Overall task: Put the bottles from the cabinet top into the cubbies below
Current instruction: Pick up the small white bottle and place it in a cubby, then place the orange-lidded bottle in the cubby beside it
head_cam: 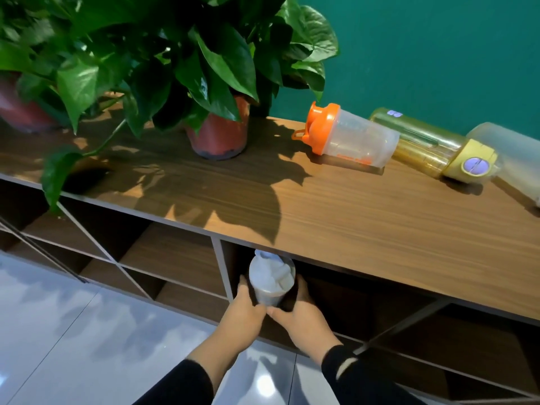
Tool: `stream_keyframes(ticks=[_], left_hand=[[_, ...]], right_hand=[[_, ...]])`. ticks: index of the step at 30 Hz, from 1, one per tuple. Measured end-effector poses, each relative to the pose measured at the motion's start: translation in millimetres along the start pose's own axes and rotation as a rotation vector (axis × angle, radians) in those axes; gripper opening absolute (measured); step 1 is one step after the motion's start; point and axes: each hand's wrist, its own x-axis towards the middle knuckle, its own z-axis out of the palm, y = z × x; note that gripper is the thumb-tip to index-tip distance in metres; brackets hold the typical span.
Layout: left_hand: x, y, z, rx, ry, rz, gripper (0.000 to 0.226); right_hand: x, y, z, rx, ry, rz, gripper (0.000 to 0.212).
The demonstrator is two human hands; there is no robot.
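Observation:
My left hand (244, 309) and my right hand (301, 312) both grip a pale lidded bottle (270, 280) at the mouth of an upper cubby (350, 290), just under the edge of the wooden cabinet top (336, 217). The bottle's top points into the cubby. On the cabinet top, at the right, three bottles lie on their sides: a clear one with an orange lid (347, 138), a yellow one with a purple button (432, 146), and a frosted clear one (514, 159) cut off by the frame edge.
Two potted plants stand on the cabinet top, one in the middle (219, 130) and one at the far left (23, 106), with leaves hanging over the front edge. Open cubbies (163, 249) run left and right below. A glossy tiled floor (73, 331) lies in front.

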Motion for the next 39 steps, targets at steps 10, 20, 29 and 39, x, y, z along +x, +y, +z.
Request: stream_keyframes(ticks=[10,20,29,39], left_hand=[[-102,58,-18,0.263,0.340,0.942,0.022],[6,257,7,1.105,0.537,1.154,0.065],[78,329,8,1.490,0.427,0.973,0.066],[-30,271,5,1.233,0.422,1.363,0.075]], right_hand=[[-126,-51,-133,-0.128,0.374,-1.015,0.022],[-38,-61,-226,-0.444,0.468,-0.418,0.055],[-40,-62,-232,-0.230,0.555,-0.447,0.043],[-63,-66,-249,0.763,0.252,-0.368,0.059]])
